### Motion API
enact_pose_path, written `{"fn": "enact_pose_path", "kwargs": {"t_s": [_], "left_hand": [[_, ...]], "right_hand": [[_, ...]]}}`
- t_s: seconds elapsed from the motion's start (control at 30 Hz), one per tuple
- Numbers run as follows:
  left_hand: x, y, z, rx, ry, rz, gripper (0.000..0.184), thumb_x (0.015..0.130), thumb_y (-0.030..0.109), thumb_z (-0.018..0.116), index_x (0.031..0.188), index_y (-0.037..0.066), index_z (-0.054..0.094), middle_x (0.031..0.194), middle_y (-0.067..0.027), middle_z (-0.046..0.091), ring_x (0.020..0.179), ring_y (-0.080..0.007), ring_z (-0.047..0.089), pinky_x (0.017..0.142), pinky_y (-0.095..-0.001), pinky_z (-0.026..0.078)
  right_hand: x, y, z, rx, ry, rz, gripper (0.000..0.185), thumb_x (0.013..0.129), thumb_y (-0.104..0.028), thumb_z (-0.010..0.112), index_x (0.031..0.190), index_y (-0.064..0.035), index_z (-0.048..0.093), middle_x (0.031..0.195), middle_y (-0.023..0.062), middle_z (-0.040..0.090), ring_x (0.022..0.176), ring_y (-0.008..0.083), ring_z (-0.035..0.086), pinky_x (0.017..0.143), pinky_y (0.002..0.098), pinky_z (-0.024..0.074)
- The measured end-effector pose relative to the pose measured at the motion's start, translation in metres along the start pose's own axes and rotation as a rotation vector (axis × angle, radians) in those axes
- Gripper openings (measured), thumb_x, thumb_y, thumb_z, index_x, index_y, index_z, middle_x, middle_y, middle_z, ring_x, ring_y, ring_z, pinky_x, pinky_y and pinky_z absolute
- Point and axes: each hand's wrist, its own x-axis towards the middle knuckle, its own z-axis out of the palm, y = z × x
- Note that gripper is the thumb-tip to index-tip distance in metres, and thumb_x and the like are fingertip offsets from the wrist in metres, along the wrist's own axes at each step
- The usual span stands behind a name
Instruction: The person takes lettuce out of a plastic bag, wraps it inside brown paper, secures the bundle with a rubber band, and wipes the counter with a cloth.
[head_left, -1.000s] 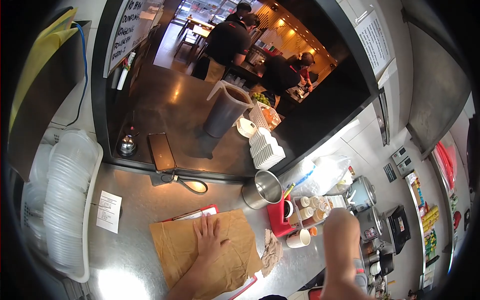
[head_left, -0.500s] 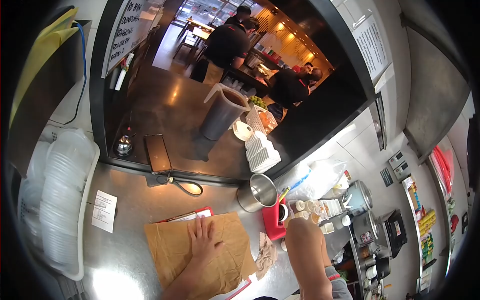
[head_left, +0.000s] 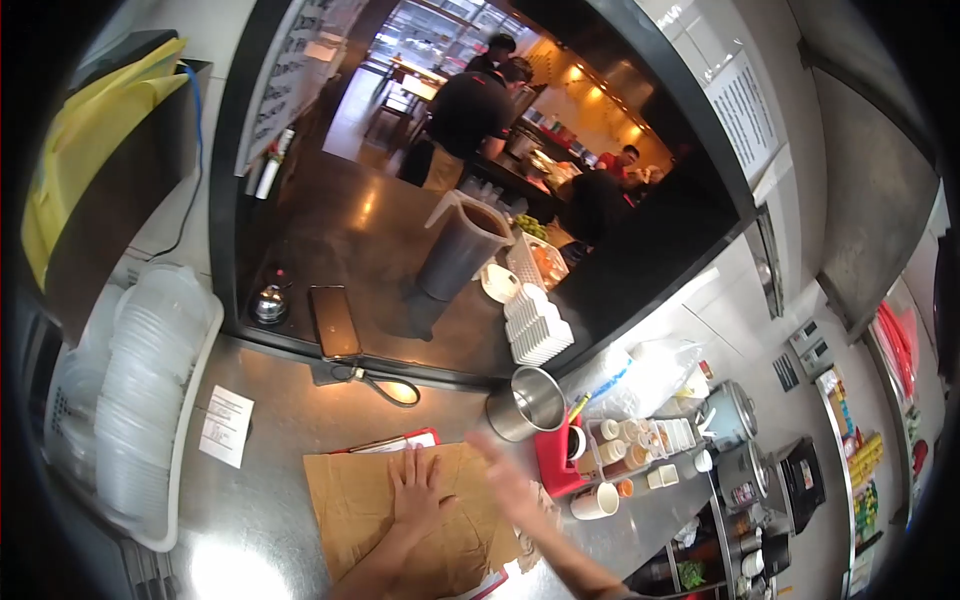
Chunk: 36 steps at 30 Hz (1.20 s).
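My left hand (head_left: pixel 416 496) lies flat with fingers spread on a creased brown paper bag (head_left: pixel 350 510). My right hand (head_left: pixel 508 488), smeared by motion, hovers over the bag's right side; its fingers cannot be made out clearly. Under the bag is a red-edged clipboard (head_left: pixel 425 437) with white paper, mostly covered. A crumpled beige cloth or tissue (head_left: pixel 527 548) beside the bag is partly hidden by my right arm.
A metal cup (head_left: pixel 527 405) and red holder (head_left: pixel 553 462) stand beyond the bag, with sauce bottles (head_left: pixel 612 450) rightward. A receipt (head_left: pixel 227 426) and stacked plastic lids (head_left: pixel 150 390) lie left. A phone (head_left: pixel 334 322) and jug (head_left: pixel 460 250) occupy the pass. Co-workers (head_left: pixel 465 120) stand beyond.
My right hand has swung left from beside the sauce bottles to over the paper bag. My left hand stays flat on the bag. The whole view has shifted slightly.
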Motion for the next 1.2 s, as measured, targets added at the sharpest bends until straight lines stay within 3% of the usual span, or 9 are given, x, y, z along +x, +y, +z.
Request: {"fn": "enact_pose_path", "kwargs": {"t_s": [0.1,0.17,0.37,0.5,0.83,0.93,1.03,1.13,1.2], "left_hand": [[0.001,-0.006,0.022,0.329,0.064,0.023,0.072,0.084,0.052,0.047,0.14,0.008,0.034,0.149,-0.0223,0.014,0.138,-0.0397,0.006,0.105,-0.0634,0.004],[-0.003,0.0,0.005,0.226,-0.071,0.002,0.069,0.088,0.051,0.041,0.141,0.008,0.032,0.149,-0.0218,0.014,0.139,-0.0396,0.005,0.105,-0.0634,0.004],[-0.003,-0.001,0.02,0.163,0.001,0.0,0.064,0.089,0.046,0.039,0.139,0.006,0.035,0.148,-0.0218,0.021,0.139,-0.0399,0.005,0.107,-0.062,0.003],[-0.004,-0.006,0.056,0.19,0.112,0.005,0.062,0.089,0.045,0.04,0.138,0.009,0.036,0.149,-0.0138,0.022,0.14,-0.0354,0.005,0.108,-0.0604,0.0],[-0.097,0.03,0.058,0.278,0.23,-0.29,0.064,0.089,0.044,0.038,0.141,0.009,0.03,0.151,-0.0096,0.018,0.141,-0.0275,0.003,0.11,-0.0546,-0.003],[-0.134,0.049,0.062,0.295,0.302,-0.343,0.069,0.084,0.047,0.047,0.139,0.008,0.033,0.15,-0.0112,0.021,0.141,-0.0273,0.009,0.111,-0.053,0.001],[-0.166,0.074,0.063,0.263,0.263,-0.405,0.076,0.078,0.051,0.056,0.139,0.011,0.033,0.15,-0.0103,0.02,0.141,-0.0292,0.007,0.11,-0.0571,0.003],[-0.201,0.102,0.047,0.252,0.189,-0.436,0.085,0.071,0.056,0.062,0.14,0.017,0.033,0.15,-0.0088,0.019,0.14,-0.0317,0.006,0.107,-0.0634,0.005],[-0.219,0.117,0.036,0.211,0.126,-0.455,0.093,0.064,0.063,0.065,0.141,0.023,0.032,0.151,-0.0072,0.017,0.14,-0.0346,0.004,0.104,-0.0684,0.005]], "right_hand": [[-0.076,0.066,0.065,-0.882,-0.199,0.301,0.063,0.093,-0.042,0.04,0.143,-0.0076,0.025,0.147,0.0203,0.021,0.138,0.0343,0.017,0.106,0.0584,0.0142],[-0.104,0.088,0.081,-0.854,-0.137,0.321,0.066,0.092,-0.043,0.041,0.145,-0.0081,0.021,0.149,0.0176,0.02,0.138,0.0334,0.016,0.106,0.0581,0.0116],[-0.118,0.109,0.089,-0.819,-0.05,0.281,0.065,0.091,-0.041,0.039,0.145,-0.009,0.021,0.15,0.0139,0.019,0.139,0.032,0.014,0.106,0.0573,0.0101],[-0.122,0.118,0.094,-0.867,-0.049,0.273,0.063,0.093,-0.042,0.035,0.146,-0.0107,0.019,0.152,0.011,0.014,0.141,0.0282,0.011,0.107,0.0555,0.0112],[-0.128,0.145,0.088,-0.88,-0.094,0.255,0.057,0.096,-0.048,0.025,0.146,-0.023,0.017,0.153,0.0075,0.01,0.14,0.0282,0.011,0.104,0.0613,0.0127],[-0.126,0.154,0.082,-0.818,-0.102,0.246,0.059,0.095,-0.051,0.025,0.146,-0.0245,0.018,0.153,0.0082,0.01,0.14,0.0296,0.012,0.103,0.0639,0.0133],[-0.121,0.154,0.069,-0.773,-0.222,0.218,0.063,0.094,-0.047,0.037,0.146,-0.016,0.018,0.153,0.012,0.01,0.139,0.0323,0.014,0.106,0.0577,0.0141],[-0.098,0.243,0.04,-0.04,-0.276,0.017,0.078,0.087,-0.042,0.056,0.144,-0.0051,0.018,0.151,0.0173,0.01,0.137,0.0358,0.016,0.109,0.0479,0.0171],[-0.097,0.224,0.008,-0.419,-0.14,0.219,0.087,0.081,-0.038,0.065,0.143,0.0004,0.016,0.149,0.0202,0.017,0.135,0.0371,0.022,0.109,0.0432,0.0213]]}}
